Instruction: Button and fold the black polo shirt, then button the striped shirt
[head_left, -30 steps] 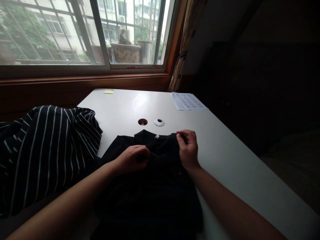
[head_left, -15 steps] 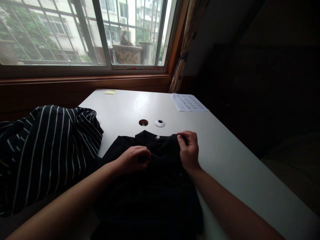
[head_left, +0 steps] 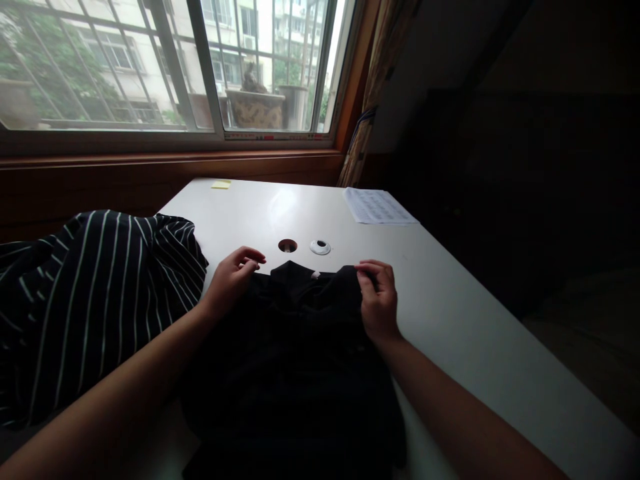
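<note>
A black shirt (head_left: 300, 360) with a pointed collar lies spread over the table in front of me, a small white label showing at its neck. My right hand (head_left: 379, 293) pinches the far right corner of the shirt between thumb and fingers. At the far left corner is my left hand (head_left: 235, 277), its fingers curled and thumb close to the forefinger on the shirt's edge. Part of that edge is hidden behind the hand. The lower part of the shirt is too dark to make out folds.
To the left is a heap of black-and-white striped cloth (head_left: 105, 300). Beyond the shirt, the white table (head_left: 450, 320) has a round cable hole (head_left: 287, 246) and its loose white cover (head_left: 320, 247). Printed sheets (head_left: 379, 206) and a yellow note (head_left: 221, 185) lie near the far edge.
My left hand has moved away from the middle of the shirt, up and left to its far left corner. My right hand has stayed at the right corner.
</note>
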Demonstrator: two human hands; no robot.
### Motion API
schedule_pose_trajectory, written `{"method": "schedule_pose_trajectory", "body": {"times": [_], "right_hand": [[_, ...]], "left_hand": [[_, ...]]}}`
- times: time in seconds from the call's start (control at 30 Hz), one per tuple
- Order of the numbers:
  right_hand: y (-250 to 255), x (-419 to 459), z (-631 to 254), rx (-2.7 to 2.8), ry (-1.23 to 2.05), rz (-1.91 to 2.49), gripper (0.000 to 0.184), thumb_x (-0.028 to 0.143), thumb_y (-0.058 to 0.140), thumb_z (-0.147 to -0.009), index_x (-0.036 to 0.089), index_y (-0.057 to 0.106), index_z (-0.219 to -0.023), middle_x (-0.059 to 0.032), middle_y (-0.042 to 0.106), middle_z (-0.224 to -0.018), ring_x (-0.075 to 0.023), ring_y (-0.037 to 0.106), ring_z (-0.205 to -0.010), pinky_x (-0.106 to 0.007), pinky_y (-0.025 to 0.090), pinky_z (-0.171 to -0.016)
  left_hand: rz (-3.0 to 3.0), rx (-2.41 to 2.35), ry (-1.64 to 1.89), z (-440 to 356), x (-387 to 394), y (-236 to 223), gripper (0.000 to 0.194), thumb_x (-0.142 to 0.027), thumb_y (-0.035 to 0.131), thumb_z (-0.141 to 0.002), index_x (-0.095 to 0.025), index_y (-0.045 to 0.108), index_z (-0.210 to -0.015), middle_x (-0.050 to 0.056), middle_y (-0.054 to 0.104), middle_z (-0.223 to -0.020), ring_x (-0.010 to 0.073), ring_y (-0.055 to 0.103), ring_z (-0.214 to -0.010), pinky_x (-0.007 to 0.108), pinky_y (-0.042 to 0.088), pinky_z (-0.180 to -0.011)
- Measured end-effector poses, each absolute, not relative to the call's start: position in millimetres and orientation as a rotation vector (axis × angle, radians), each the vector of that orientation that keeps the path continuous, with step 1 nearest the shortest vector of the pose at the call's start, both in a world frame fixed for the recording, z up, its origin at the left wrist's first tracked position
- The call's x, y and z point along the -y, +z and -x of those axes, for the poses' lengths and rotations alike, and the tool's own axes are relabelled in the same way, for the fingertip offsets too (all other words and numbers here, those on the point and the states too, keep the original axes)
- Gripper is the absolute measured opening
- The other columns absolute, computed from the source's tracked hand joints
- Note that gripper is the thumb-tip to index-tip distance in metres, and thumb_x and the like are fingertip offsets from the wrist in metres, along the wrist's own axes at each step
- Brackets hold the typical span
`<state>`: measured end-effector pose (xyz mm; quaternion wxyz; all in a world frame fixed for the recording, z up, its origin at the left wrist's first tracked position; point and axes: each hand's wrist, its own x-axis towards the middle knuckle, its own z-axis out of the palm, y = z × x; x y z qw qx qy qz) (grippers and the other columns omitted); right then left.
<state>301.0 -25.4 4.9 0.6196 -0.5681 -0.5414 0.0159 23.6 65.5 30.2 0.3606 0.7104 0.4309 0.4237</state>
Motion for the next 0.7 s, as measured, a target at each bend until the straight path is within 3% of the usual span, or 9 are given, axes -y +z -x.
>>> {"method": "schedule_pose_trajectory", "body": {"times": [0.23, 0.37, 0.57, 0.7], "right_hand": [[5, 25, -302, 1.256, 0.193, 1.263, 0.032, 0.021, 0.038, -0.096, 0.023, 0.065, -0.112, -0.0064, 0.059, -0.13, -0.0217, 0.052, -0.125, -0.047, 0.037, -0.111], [-3, 18, -310, 1.285, 0.291, 1.277, 0.042, 0.016, 0.037, -0.09, 0.025, 0.061, -0.124, -0.0045, 0.057, -0.136, -0.0206, 0.049, -0.13, -0.047, 0.033, -0.115], [-21, 3, -320, 1.231, 0.433, 1.404, 0.054, 0.018, 0.055, -0.078, 0.025, 0.055, -0.131, -0.0096, 0.057, -0.132, -0.0234, 0.061, -0.113, -0.045, 0.052, -0.097], [-24, 1, -323, 1.345, 0.428, 1.514, 0.051, 0.02, 0.053, -0.08, 0.025, 0.056, -0.131, -0.0091, 0.063, -0.122, -0.0236, 0.063, -0.106, -0.047, 0.052, -0.094]], "left_hand": [[-2.405, -1.186, 0.65, -21, -80, -2, 0.028, -0.028, 0.058, -0.077, -0.021, 0.067, -0.103, 0.007, 0.064, -0.105, 0.0285, 0.056, -0.103, 0.044, 0.047, -0.093], [-2.474, -1.164, 0.599, -22, -77, -5, 0.03, -0.036, 0.062, -0.079, -0.022, 0.068, -0.106, 0.008, 0.065, -0.103, 0.0288, 0.056, -0.1, 0.042, 0.048, -0.09], [-2.316, -1.06, 0.67, -20, -79, 2, 0.023, -0.029, 0.053, -0.087, -0.021, 0.071, -0.098, 0.005, 0.062, -0.09, 0.0202, 0.061, -0.08, 0.032, 0.05, -0.074], [-2.272, -1.081, 0.955, -17, -76, 17, 0.026, -0.027, 0.05, -0.089, -0.022, 0.071, -0.105, 0.003, 0.058, -0.09, 0.0181, 0.06, -0.08, 0.029, 0.05, -0.074]]}}
